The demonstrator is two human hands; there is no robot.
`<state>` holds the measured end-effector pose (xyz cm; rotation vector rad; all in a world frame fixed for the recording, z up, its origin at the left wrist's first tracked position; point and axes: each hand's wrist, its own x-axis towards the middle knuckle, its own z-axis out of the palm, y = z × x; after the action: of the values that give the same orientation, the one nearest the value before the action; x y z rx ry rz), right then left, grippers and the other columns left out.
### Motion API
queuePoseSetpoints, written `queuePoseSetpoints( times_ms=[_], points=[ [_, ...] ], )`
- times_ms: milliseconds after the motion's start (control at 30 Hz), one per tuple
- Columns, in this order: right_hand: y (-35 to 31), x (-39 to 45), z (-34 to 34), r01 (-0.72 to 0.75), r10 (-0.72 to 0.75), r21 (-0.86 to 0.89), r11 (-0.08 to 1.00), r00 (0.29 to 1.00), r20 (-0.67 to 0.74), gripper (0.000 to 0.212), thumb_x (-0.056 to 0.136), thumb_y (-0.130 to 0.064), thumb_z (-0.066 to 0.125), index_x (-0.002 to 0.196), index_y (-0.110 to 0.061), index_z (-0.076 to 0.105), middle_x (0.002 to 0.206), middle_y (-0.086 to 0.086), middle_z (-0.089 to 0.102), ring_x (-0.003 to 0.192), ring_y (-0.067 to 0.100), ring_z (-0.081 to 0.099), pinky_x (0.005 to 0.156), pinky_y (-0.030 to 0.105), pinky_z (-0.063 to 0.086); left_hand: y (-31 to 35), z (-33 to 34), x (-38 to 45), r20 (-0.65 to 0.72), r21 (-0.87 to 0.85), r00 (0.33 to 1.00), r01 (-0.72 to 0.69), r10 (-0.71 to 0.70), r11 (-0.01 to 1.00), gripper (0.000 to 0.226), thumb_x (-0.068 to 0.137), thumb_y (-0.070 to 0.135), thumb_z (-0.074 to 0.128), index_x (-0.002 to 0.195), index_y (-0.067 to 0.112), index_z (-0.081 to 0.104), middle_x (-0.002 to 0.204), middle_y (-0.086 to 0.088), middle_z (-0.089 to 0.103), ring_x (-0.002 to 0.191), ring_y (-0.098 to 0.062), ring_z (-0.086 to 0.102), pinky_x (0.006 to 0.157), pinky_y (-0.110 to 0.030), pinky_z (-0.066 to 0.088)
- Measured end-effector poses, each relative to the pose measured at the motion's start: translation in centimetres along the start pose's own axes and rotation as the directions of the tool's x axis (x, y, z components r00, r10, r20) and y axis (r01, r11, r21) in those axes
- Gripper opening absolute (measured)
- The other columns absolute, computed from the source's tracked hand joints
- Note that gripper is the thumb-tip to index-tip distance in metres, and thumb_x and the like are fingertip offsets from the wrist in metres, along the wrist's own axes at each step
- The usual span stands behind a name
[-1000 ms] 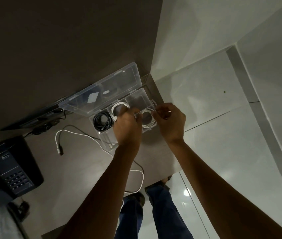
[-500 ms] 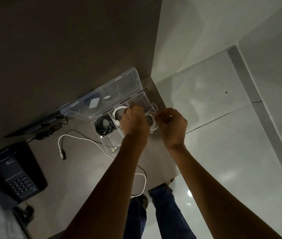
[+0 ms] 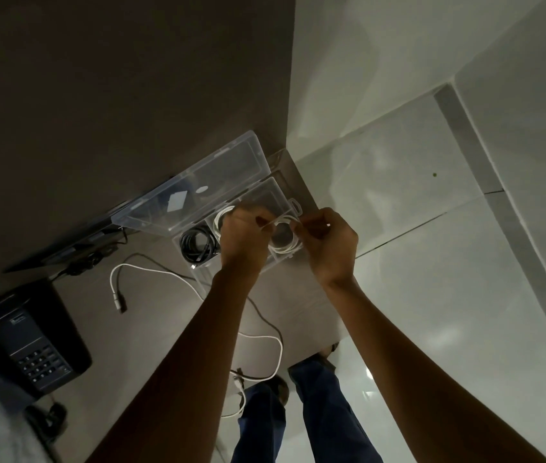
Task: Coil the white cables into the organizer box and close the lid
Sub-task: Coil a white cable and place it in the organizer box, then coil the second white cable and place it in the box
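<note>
Pinching white cable coil (image 3: 283,243) w/ left hand (image 3: 243,240) & right hand (image 3: 328,243) over organizer box (image 3: 264,195).

Clear glossy plastic box (image 3: 266,195); matt desk (image 3: 151,315); glossy floor tiles (image 3: 431,262).

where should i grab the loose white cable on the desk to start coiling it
Take the loose white cable just behind its dark connector end, coming from above. That end lies free on the bare desk, left of the organizer box, while its other stretch runs under the left forearm and off the desk edge.
</note>
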<state>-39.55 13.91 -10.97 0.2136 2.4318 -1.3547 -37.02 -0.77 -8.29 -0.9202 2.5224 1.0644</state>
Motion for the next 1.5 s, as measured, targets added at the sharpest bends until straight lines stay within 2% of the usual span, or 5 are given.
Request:
queuePoseSetpoints(
  times_ms=[533,767,1033,1233,1500],
  points=[
    [1.1,-2.3,-0.1,0.256,-0.257,-0.03,0.966,0.966,-0.023,0.036,0.088,-0.033,0.086,0.113,-0.011,0.072,0.105,0.0,0.074,0.085,0.005,0.069,0.072,0.009,0.055,-2.2,0.5,-3.7,-0.251,-0.163,0.963,-0.146,0.102,0.976,0.02,0.099,0.027,0.072,0.109,0.01,0.074,0.114,-0.005,0.067,0.102,-0.021,0.068,0.083,-0.038,0.063],
    [0.6,-5.6,0.6,0.455,-0.437,-0.031,0.89,0.87,0.228,0.028,0.095,-0.033,0.078,0.113,-0.015,0.067,0.104,-0.004,0.07,0.081,0.001,0.064,0.071,0.012,0.055,-4.4,-0.8,-7.8,-0.305,-0.106,0.947,-0.139,0.101,0.985,0.011,0.105,0.021,0.064,0.11,0.013,0.068,0.107,0.0,0.062,0.083,-0.004,0.056,0.069,-0.003,0.041],
    [1.1,-13.3,1.1,0.401,-0.176,-0.138,0.906,0.652,0.737,0.011,0.101,-0.041,0.065,0.106,-0.035,0.058,0.091,-0.016,0.063,0.08,0.002,0.065,0.072,0.014,0.053,-10.5,-2.4,-15.6,-0.308,-0.176,0.945,0.056,-0.109,0.983,0.004,0.104,0.026,0.061,0.107,0.024,0.062,0.098,0.009,0.061,0.073,-0.001,0.06,0.063,-0.008,0.045],
    [3.6,-19.1,2.2,0.61,-0.067,-0.182,0.771,0.362,0.93,0.028,0.096,-0.026,0.072,0.122,-0.034,0.065,0.136,-0.012,0.06,0.118,0.007,0.062,0.104,0.025,0.053,-15.3,-1.3,-20.7,-0.272,-0.23,0.929,0.19,-0.25,0.954,0.007,0.106,0.028,0.058,0.109,0.024,0.063,0.095,0.008,0.064,0.074,-0.004,0.063,0.065,-0.013,0.048],
    [4.5,-22.4,5.1,0.86,0.015,-0.325,0.393,0.347,0.938,0.065,0.084,0.006,0.078,0.143,-0.013,0.059,0.148,0.005,0.057,0.143,0.029,0.044,0.12,0.039,0.04,-19.4,-1.0,-25.3,-0.142,-0.297,0.946,0.24,-0.292,0.924,0.006,0.106,0.022,0.058,0.11,0.024,0.063,0.094,0.005,0.068,0.076,-0.014,0.068,0.067,-0.02,0.055]
  ],
)
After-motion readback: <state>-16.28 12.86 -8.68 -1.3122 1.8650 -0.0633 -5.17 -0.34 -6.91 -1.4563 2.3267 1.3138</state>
